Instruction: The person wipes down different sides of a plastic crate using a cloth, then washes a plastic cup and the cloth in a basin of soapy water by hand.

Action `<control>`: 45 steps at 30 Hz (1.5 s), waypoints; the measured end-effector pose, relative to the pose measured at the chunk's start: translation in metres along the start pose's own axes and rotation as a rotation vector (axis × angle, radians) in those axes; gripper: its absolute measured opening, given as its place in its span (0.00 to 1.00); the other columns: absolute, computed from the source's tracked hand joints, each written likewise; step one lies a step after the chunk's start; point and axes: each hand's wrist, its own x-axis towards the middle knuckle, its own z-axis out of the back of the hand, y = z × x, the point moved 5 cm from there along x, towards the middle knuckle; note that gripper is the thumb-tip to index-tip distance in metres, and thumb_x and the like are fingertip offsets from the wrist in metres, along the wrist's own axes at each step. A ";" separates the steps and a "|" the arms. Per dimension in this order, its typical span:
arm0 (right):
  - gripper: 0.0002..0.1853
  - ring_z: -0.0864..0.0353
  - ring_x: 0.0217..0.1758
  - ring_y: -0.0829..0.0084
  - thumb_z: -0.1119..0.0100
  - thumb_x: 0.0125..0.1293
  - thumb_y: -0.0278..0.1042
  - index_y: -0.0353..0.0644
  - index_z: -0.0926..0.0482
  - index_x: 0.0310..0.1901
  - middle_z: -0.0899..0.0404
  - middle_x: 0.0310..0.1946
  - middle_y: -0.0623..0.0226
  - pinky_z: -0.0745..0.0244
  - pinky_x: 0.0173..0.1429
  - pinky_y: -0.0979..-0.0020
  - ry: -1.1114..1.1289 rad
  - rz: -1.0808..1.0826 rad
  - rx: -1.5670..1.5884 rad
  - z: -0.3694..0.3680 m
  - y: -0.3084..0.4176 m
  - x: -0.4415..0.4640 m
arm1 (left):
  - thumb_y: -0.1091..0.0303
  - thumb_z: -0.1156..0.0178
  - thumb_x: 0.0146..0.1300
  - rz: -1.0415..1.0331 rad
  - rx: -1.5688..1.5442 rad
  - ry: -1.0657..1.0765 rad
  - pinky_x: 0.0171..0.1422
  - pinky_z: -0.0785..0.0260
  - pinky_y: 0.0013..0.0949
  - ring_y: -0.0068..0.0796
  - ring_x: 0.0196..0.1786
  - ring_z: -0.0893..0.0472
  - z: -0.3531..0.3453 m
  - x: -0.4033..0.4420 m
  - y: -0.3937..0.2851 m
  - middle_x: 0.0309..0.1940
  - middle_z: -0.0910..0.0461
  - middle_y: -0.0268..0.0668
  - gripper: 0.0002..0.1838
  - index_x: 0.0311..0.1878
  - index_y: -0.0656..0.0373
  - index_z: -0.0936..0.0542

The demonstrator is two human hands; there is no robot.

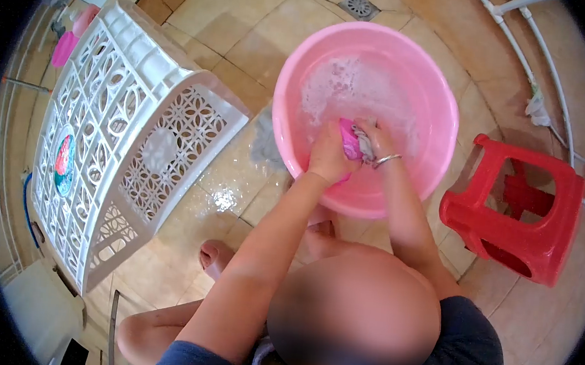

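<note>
A round pink basin [436,148] of sudsy water stands on the tiled floor in front of me. Both my hands are inside it, close together over the water. My left hand [332,153] is closed around a bright pink item [351,139], whose exact kind I cannot make out. Against it, my right hand [378,140] grips a bunched grey cloth [363,144]. A bracelet [387,159] circles my right wrist. White foam [340,77] floats at the far side of the basin.
To the left, a white openwork plastic rack [101,108] lies tilted. Beside the basin, a grey cloth [265,140] rests on wet tiles. A red plastic stool [547,231] is at the right. White pipes [533,43] and a floor drain [359,7] lie beyond.
</note>
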 end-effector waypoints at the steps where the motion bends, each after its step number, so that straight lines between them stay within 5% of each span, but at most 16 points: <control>1: 0.24 0.25 0.33 0.78 0.42 0.57 0.53 0.38 0.26 0.42 0.24 0.29 0.66 0.28 0.34 0.76 0.180 -0.110 0.015 -0.003 -0.009 0.003 | 0.65 0.27 0.30 -0.033 0.003 0.064 0.57 0.39 0.43 0.50 0.53 0.31 -0.006 0.000 0.000 0.50 0.32 0.50 0.47 0.57 0.61 0.41; 6: 0.26 0.26 0.44 0.71 0.44 0.59 0.51 0.37 0.31 0.48 0.27 0.42 0.57 0.28 0.44 0.71 0.065 -0.008 0.098 0.010 -0.042 0.008 | 0.61 0.28 0.33 -0.214 0.082 0.181 0.60 0.42 0.47 0.50 0.57 0.35 -0.014 -0.004 -0.012 0.52 0.33 0.49 0.48 0.60 0.57 0.42; 12: 0.27 0.27 0.48 0.58 0.45 0.60 0.49 0.36 0.33 0.52 0.28 0.47 0.52 0.32 0.51 0.63 -0.003 -0.136 -0.056 0.019 -0.126 0.061 | 0.52 0.30 0.41 0.085 0.481 0.038 0.63 0.44 0.45 0.53 0.62 0.41 -0.030 0.001 0.030 0.58 0.38 0.54 0.46 0.61 0.61 0.41; 14: 0.28 0.27 0.48 0.56 0.45 0.59 0.50 0.36 0.33 0.52 0.28 0.47 0.50 0.33 0.52 0.61 -0.049 -0.126 -0.234 0.023 -0.134 0.070 | 0.55 0.30 0.42 0.240 0.039 -0.005 0.65 0.45 0.42 0.50 0.62 0.39 -0.023 0.005 0.046 0.57 0.37 0.54 0.42 0.58 0.66 0.37; 16: 0.28 0.25 0.44 0.58 0.44 0.57 0.53 0.34 0.29 0.49 0.25 0.42 0.49 0.31 0.49 0.63 -0.339 0.225 -0.523 0.026 -0.089 0.050 | 0.59 0.30 0.41 0.324 -0.040 0.010 0.62 0.41 0.39 0.49 0.60 0.35 -0.022 0.008 0.056 0.56 0.35 0.53 0.40 0.56 0.67 0.36; 19: 0.30 0.24 0.41 0.62 0.41 0.54 0.53 0.35 0.29 0.49 0.23 0.37 0.51 0.29 0.45 0.67 -0.572 -0.024 -0.411 0.056 -0.073 0.048 | 0.64 0.29 0.40 0.418 -0.155 0.067 0.59 0.36 0.36 0.46 0.56 0.30 -0.021 0.010 0.060 0.51 0.30 0.50 0.37 0.53 0.69 0.34; 22: 0.26 0.23 0.37 0.65 0.44 0.57 0.52 0.37 0.27 0.47 0.23 0.33 0.53 0.29 0.43 0.72 -0.176 -0.275 0.099 0.055 -0.076 0.055 | 0.66 0.29 0.39 0.394 -0.181 0.126 0.57 0.35 0.36 0.43 0.52 0.27 -0.026 0.010 0.057 0.47 0.26 0.49 0.34 0.50 0.68 0.32; 25: 0.26 0.23 0.39 0.65 0.51 0.61 0.54 0.36 0.27 0.48 0.23 0.36 0.52 0.29 0.44 0.69 0.087 -0.012 -0.051 0.014 -0.039 0.021 | 0.69 0.32 0.43 0.328 -0.291 0.112 0.55 0.34 0.37 0.42 0.50 0.25 -0.037 0.011 0.064 0.44 0.24 0.48 0.29 0.51 0.64 0.31; 27: 0.25 0.23 0.41 0.62 0.53 0.63 0.52 0.35 0.27 0.47 0.23 0.38 0.51 0.29 0.44 0.67 0.019 0.206 -0.343 -0.014 -0.034 0.008 | 0.71 0.35 0.47 0.274 -0.390 0.099 0.55 0.33 0.36 0.42 0.49 0.24 -0.033 0.006 0.052 0.44 0.23 0.46 0.27 0.53 0.61 0.31; 29: 0.24 0.23 0.42 0.60 0.55 0.65 0.50 0.33 0.27 0.47 0.23 0.40 0.50 0.29 0.45 0.65 -0.062 0.437 -0.631 -0.021 -0.038 0.009 | 0.72 0.44 0.51 0.172 0.170 0.221 0.56 0.35 0.40 0.45 0.44 0.22 -0.013 0.001 0.014 0.37 0.21 0.47 0.18 0.48 0.57 0.27; 33: 0.23 0.26 0.48 0.50 0.51 0.61 0.46 0.32 0.27 0.47 0.25 0.43 0.45 0.32 0.52 0.59 -0.092 -0.087 -0.559 0.025 -0.080 0.038 | 0.69 0.50 0.53 -0.153 0.542 0.428 0.64 0.44 0.46 0.43 0.41 0.21 -0.026 -0.009 -0.001 0.33 0.20 0.46 0.14 0.44 0.53 0.25; 35: 0.23 0.25 0.47 0.54 0.51 0.61 0.47 0.32 0.27 0.47 0.24 0.42 0.46 0.31 0.50 0.60 -0.236 -0.075 -0.593 0.054 -0.079 0.044 | 0.70 0.52 0.53 -0.188 0.756 0.610 0.68 0.59 0.56 0.36 0.44 0.21 -0.032 -0.012 -0.006 0.34 0.20 0.41 0.14 0.43 0.51 0.23; 38: 0.23 0.22 0.42 0.60 0.50 0.61 0.47 0.33 0.27 0.47 0.22 0.38 0.50 0.29 0.46 0.63 -0.371 -0.035 -0.666 0.065 -0.092 0.061 | 0.70 0.53 0.54 -0.300 0.856 0.490 0.67 0.67 0.63 0.35 0.48 0.24 -0.041 -0.016 -0.004 0.34 0.19 0.37 0.14 0.42 0.50 0.22; 40: 0.22 0.22 0.40 0.62 0.49 0.61 0.46 0.33 0.26 0.47 0.21 0.36 0.54 0.29 0.45 0.64 -0.357 -0.008 -0.700 0.057 -0.079 0.059 | 0.71 0.53 0.55 -0.295 0.886 0.518 0.66 0.66 0.66 0.35 0.50 0.25 -0.040 -0.017 -0.006 0.34 0.19 0.36 0.13 0.42 0.51 0.22; 42: 0.19 0.22 0.40 0.68 0.46 0.60 0.42 0.34 0.26 0.45 0.21 0.36 0.61 0.28 0.43 0.67 -0.072 -0.150 -0.166 0.046 -0.076 0.043 | 0.71 0.53 0.55 -0.279 0.905 0.557 0.65 0.66 0.68 0.36 0.51 0.26 -0.040 -0.020 -0.004 0.34 0.19 0.36 0.13 0.41 0.51 0.21; 45: 0.18 0.23 0.41 0.64 0.42 0.54 0.42 0.37 0.23 0.42 0.23 0.41 0.54 0.28 0.44 0.68 -0.002 -0.035 -0.053 0.045 -0.040 0.019 | 0.71 0.54 0.55 -0.282 0.878 0.633 0.65 0.63 0.66 0.36 0.51 0.25 -0.041 -0.022 0.001 0.35 0.20 0.35 0.13 0.41 0.51 0.21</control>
